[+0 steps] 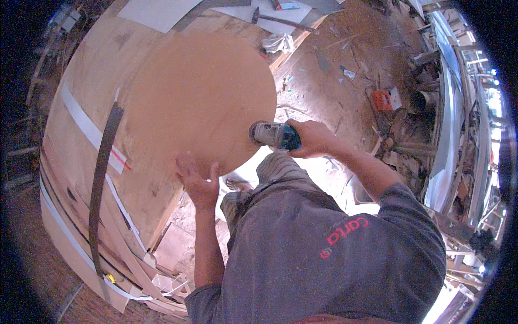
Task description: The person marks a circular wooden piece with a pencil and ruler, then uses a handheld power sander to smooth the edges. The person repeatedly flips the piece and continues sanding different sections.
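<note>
A large round brown board [202, 92] lies flat on a wooden worktable, its near right edge overhanging the table. My right hand [312, 138] is closed around a teal and grey angle grinder [275, 135], whose head meets the board's right rim. The grinder's disc is mostly hidden by its head. At the near edge of the board, my left hand [198, 181] rests with fingers stretched over the surface and thumb apart, holding nothing.
Left of the board a long dark strip [102, 162] crosses the worktable [86, 70], with pale strips nearby. A hammer [286, 21] and a crumpled white cloth [278, 43] lie beyond. Scraps and a red-and-white box [386, 100] litter the floor; long sheets [445, 108] stand right.
</note>
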### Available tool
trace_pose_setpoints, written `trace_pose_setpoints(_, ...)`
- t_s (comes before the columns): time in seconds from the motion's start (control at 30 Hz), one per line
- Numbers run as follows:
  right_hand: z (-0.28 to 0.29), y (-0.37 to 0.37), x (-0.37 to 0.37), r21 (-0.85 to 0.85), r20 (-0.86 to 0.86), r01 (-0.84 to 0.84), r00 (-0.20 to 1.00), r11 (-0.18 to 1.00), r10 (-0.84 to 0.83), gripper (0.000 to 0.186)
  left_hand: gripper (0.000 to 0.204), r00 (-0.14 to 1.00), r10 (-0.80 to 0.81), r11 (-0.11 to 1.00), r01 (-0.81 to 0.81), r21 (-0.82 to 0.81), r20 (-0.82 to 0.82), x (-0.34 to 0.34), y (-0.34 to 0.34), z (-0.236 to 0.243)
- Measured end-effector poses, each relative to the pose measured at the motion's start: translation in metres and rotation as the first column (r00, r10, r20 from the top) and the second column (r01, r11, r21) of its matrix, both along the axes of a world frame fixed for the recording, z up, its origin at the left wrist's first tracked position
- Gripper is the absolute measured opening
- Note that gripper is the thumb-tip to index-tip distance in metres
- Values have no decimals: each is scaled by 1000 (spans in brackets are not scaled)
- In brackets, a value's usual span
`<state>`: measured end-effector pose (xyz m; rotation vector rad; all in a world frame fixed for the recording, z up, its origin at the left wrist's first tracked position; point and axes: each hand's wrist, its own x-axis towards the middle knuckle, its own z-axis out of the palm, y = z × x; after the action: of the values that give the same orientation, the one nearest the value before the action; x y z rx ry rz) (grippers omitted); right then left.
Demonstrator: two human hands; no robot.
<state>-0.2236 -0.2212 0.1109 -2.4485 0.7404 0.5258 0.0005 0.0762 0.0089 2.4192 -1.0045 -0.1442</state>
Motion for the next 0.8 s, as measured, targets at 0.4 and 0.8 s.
trace_pose_setpoints(0.4,-16,-239,69,12,81,-258,963,966,256,75,139,969,213,830,-114,546,-122,-70,-128,14)
trace_pose_setpoints(0.8,-10,-328,160,22,175,-481,865,876,471,65,161,943,294,788,-145,598,-158,-60,-134,11)
